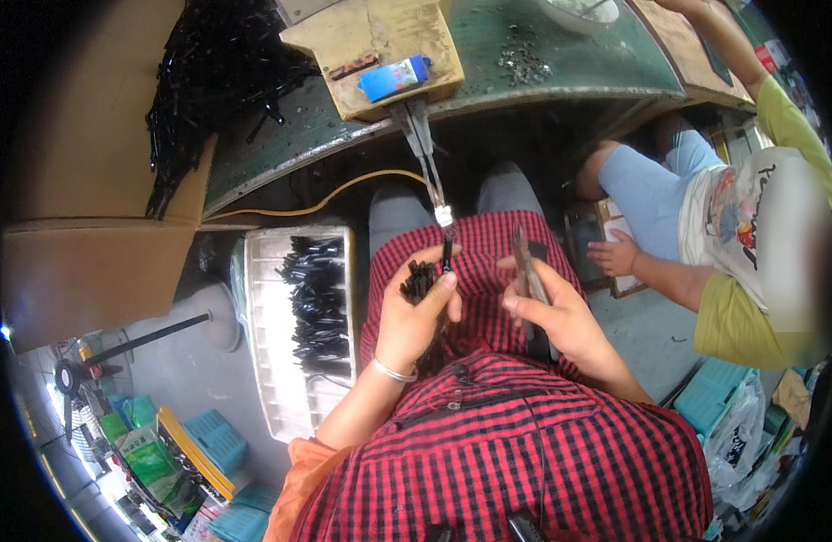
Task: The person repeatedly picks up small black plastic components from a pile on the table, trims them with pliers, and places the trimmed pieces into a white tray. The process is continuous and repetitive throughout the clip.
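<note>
My left hand (419, 301) holds a bundle of short black strips (418, 281). Between its thumb and fingers one black strip (447, 254) stands up, its top at the bright white tip (443, 215) of two thin metal rods (431, 177). Whether strip and tip touch, I cannot tell. These rods reach toward me from a worn yellow machine housing (395, 34) on the bench. My right hand (551, 305) grips a grey metal plier-like tool (524, 261), its point away from me, apart from the strip. Both hands are above my red-and-black checked apron (483, 271).
Left of my knees, a white plastic tray (273, 339) holds many black strips (317, 298). More black strips (212, 81) spill over a cardboard box (104, 264). A blue packet (395, 78) lies on the housing. A yellow cable (348, 186) runs below the green bench (558, 68). Another person (714, 203) sits close at right.
</note>
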The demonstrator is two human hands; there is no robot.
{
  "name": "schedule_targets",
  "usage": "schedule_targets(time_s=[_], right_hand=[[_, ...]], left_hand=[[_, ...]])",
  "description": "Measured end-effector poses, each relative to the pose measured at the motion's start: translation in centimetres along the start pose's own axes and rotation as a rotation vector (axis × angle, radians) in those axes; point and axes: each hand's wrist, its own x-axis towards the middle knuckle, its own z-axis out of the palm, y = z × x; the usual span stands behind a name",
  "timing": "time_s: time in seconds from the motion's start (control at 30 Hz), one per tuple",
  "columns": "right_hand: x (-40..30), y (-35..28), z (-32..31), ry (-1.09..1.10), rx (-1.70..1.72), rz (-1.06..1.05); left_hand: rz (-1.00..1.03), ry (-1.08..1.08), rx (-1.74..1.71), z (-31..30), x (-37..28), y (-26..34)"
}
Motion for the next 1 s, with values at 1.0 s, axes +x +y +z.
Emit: schedule_targets(time_s=[1.0], right_hand=[[0.3,1.0,0.4,0.036,-0.195,-0.146]], left_hand=[[-0.018,-0.007,-0.026,-0.1,0.3,0.0]])
